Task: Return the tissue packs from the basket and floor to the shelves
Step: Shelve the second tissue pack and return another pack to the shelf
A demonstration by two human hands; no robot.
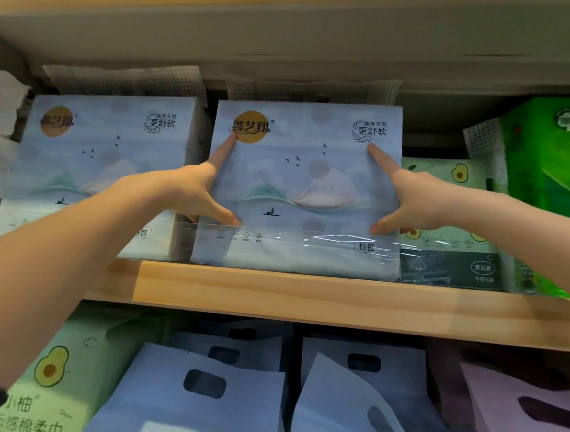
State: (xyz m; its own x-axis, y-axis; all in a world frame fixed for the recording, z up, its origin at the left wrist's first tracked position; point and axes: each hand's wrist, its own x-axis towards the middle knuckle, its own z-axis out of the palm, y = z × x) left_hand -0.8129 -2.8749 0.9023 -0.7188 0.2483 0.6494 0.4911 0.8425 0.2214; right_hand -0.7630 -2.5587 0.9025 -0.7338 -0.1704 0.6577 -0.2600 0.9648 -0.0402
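Observation:
A pale blue tissue pack (307, 170) with a gold round logo stands upright on the wooden shelf (305, 295), behind a clear plastic rail (325, 252). My left hand (191, 192) is at the pack's left edge, with the index finger straight up the front face and the thumb flat near the bottom. My right hand (413, 201) mirrors it at the right edge. The other fingers of both hands are hidden beside the pack. An identical pack (106, 149) stands just to its left.
To the right stand an avocado-print pack (448, 180) and a bright green pack (557, 167). The board above leaves little headroom. On the lower shelf are a green avocado pack (63, 369), several blue packs with handle holes (197, 395) and a pink one (526, 418).

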